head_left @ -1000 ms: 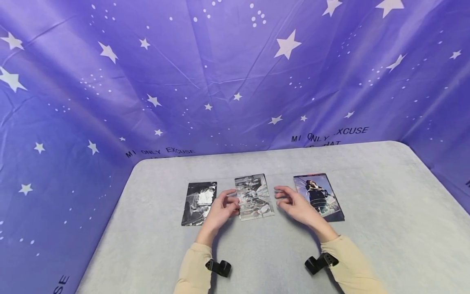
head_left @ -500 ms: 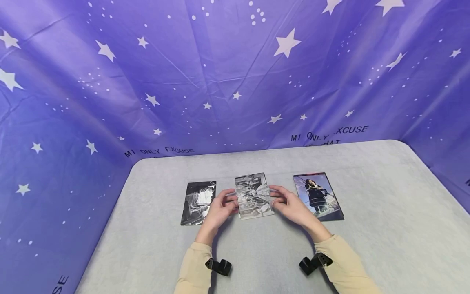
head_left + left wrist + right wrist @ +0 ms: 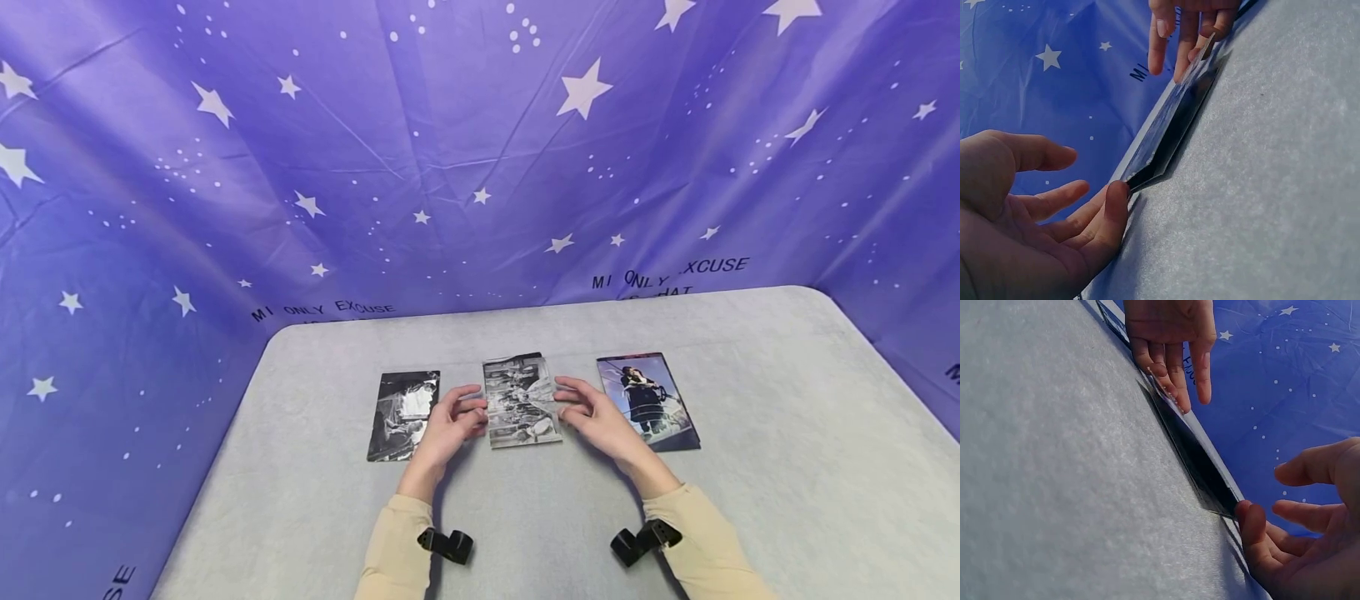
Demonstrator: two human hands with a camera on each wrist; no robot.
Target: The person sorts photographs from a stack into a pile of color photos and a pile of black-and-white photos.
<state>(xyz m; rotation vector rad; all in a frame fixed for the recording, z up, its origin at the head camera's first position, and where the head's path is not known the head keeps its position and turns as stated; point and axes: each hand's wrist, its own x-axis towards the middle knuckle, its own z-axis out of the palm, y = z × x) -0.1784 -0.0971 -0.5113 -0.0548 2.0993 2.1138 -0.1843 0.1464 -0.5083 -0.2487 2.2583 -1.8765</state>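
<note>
A pile of black-and-white photo cards (image 3: 521, 402) lies in the middle of the table, between the two hands. Its top card sits slightly askew over a darker one, and in the left wrist view a gap shows between the cards' edges (image 3: 1175, 128). My left hand (image 3: 450, 425) has its fingertips at the pile's left edge, fingers gently bent. On the opposite side, the fingertips of my right hand (image 3: 600, 421) are at the right edge. In the right wrist view, a fingertip of the right hand (image 3: 1300, 531) meets the near corner of the cards.
Left of the left hand lies another dark black-and-white photo card (image 3: 401, 417). A colour photo pile (image 3: 648, 400), showing figures at a ship's railing, lies to the right, partly under the right forearm. A purple star-patterned cloth (image 3: 450, 167) hangs behind the grey table (image 3: 315, 517).
My right hand has moved left to the middle pile's right edge. The pile has since shifted slightly right and turned a little straighter. The left hand stays nearly in place.
</note>
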